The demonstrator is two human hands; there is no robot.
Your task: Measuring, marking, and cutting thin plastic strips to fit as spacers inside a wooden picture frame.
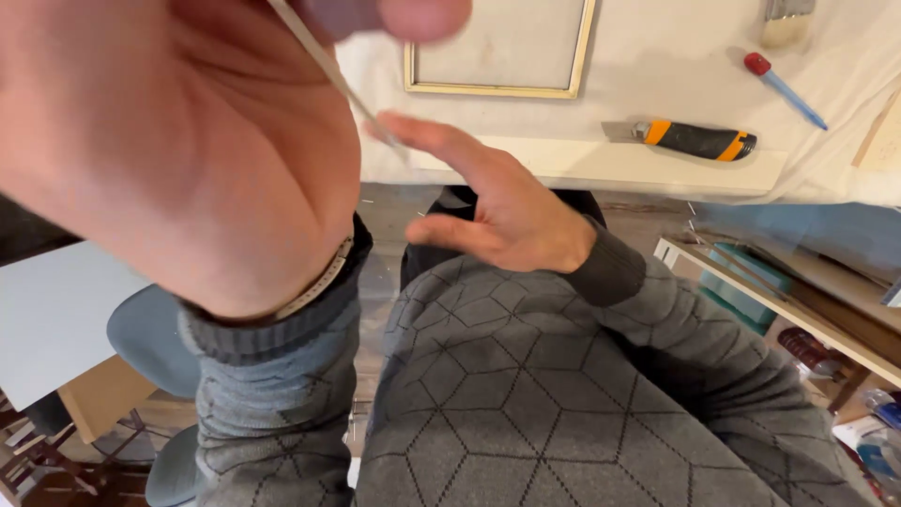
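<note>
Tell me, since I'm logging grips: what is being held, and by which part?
The left hand pinches a thin pale strip near its upper end; the right hand holds nothing.

We see soft, even light on everything; our left hand (178, 141) is very close, big and blurry; the white table (676, 160) looks bright and a bit washed out; shadows are faint.

White cloth-covered table (657, 66) carrying a pale wooden frame (497, 47), black-and-orange utility knife (694, 139), red-capped blue pen (784, 89) lying beside
</note>
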